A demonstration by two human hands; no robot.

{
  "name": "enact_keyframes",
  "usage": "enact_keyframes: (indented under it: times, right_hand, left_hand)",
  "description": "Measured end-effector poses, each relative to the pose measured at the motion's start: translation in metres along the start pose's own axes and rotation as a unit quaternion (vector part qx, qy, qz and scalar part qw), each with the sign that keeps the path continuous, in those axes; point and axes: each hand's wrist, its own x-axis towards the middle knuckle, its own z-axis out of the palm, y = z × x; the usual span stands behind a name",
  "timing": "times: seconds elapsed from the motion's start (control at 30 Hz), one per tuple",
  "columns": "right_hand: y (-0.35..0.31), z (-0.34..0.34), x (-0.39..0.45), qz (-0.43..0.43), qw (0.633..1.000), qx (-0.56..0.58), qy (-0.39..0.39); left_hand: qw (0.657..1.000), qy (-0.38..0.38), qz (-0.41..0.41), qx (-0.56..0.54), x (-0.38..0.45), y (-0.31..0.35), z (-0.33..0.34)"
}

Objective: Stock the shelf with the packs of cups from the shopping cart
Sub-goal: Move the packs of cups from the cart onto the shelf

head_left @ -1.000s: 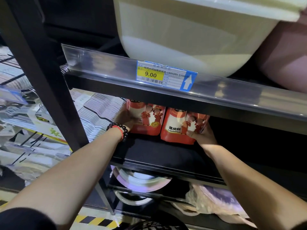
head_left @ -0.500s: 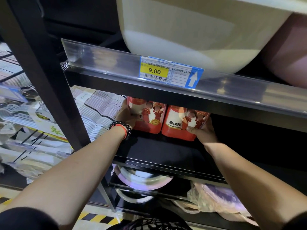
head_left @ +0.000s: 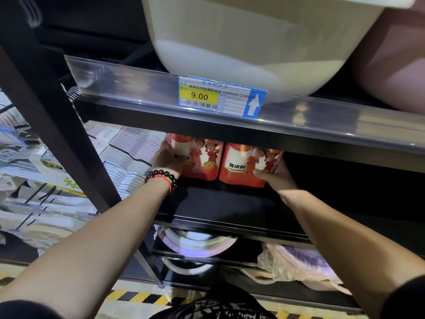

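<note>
Dim store aisle, black shelving: a pale basin [head_left: 241,42] sits on the upper shelf behind a 9.00 price tag [head_left: 222,96], and the black shelf [head_left: 230,203] below it carries two red packs of cups, upright and side by side at the back. Left hand [head_left: 166,161] grips the left pack [head_left: 202,157] at its outer edge, right hand [head_left: 274,176] pinches the right pack [head_left: 246,165] at its lower corner. Two packs look placed; cart out of view, so the remainder is unknown.

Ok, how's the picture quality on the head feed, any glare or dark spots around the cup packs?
Head view: the shelf under the two red cup packs is in deep shadow, and its right side is black; the clear price rail shows glare; wide-angle bending curves the frame post.
</note>
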Motion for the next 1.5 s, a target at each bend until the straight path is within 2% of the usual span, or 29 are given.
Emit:
enact_keyframes:
  times: [0.1, 0.2, 0.3, 0.47, 0.57, 0.8, 0.97, 1.13, 1.23, 1.33, 1.5]
  right_hand:
    - [0.01, 0.0, -0.005, 0.031, 0.999, -0.022, 0.032]
    - [0.022, 0.001, -0.016, 0.086, 0.994, -0.01, 0.072]
    - [0.036, 0.001, -0.042, 0.124, 0.987, -0.022, 0.102]
    - [0.032, 0.013, -0.088, 0.101, 0.991, -0.054, 0.063]
    - [0.021, 0.025, -0.11, 0.076, 0.995, -0.054, 0.037]
    - [0.004, 0.036, -0.145, 0.031, 0.996, -0.061, -0.048]
    - [0.003, 0.034, -0.166, 0.016, 0.992, -0.056, -0.115]
    - [0.008, 0.034, -0.2, 0.007, 0.979, -0.036, -0.2]
    - [0.009, 0.046, -0.224, -0.002, 0.967, -0.055, -0.249]
    - [0.006, 0.073, -0.253, -0.006, 0.947, -0.074, -0.311]
    - [-0.01, 0.138, -0.304, -0.063, 0.905, -0.113, -0.406]
  left_hand:
    - [1.0, 0.026, -0.004, 0.003, -0.013, 0.002, 0.001]
    - [0.997, 0.057, -0.009, -0.048, -0.034, -0.004, 0.001]
    - [0.998, 0.028, -0.043, -0.038, -0.056, -0.011, 0.001]
    - [0.997, -0.075, 0.012, -0.01, -0.097, -0.011, 0.009]
    - [0.991, -0.13, 0.006, -0.001, -0.118, -0.015, 0.01]
    - [0.988, -0.15, -0.019, 0.001, -0.172, -0.029, 0.0]
    - [0.99, -0.126, -0.041, -0.046, -0.212, -0.039, -0.011]
    - [0.977, -0.091, -0.131, -0.138, -0.276, -0.06, -0.022]
    - [0.976, -0.055, -0.158, -0.142, -0.317, -0.073, -0.037]
    - [0.969, 0.002, -0.191, -0.155, -0.354, -0.086, -0.063]
    - [0.954, 0.102, -0.231, -0.162, -0.409, -0.116, -0.123]
